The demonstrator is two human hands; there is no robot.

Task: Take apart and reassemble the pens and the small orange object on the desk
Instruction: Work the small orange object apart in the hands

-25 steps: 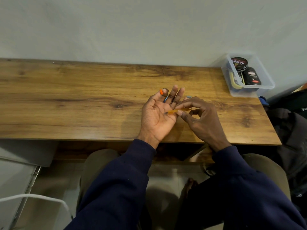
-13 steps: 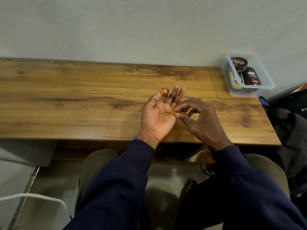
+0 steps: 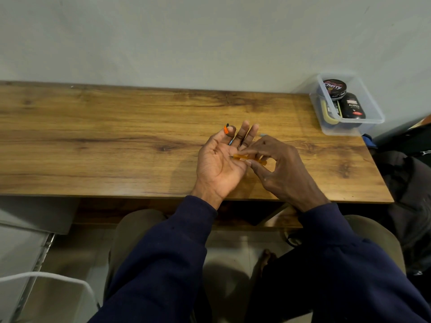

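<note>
L hand: palm up over wooden desk, fingers spread open; small orange-black cap pinched betw thumb tip & index tip
Blue piece: sliver showing betw index & middle finger bases; type can't tell
R hand: knuckles up, thumb & index closed on orange pen barrel
Barrel: lies crosswise, one end over L palm below finger bases, other end past R thumb
Clear tub: far R of desk, well apart from hands, holds Cherry tin
</note>
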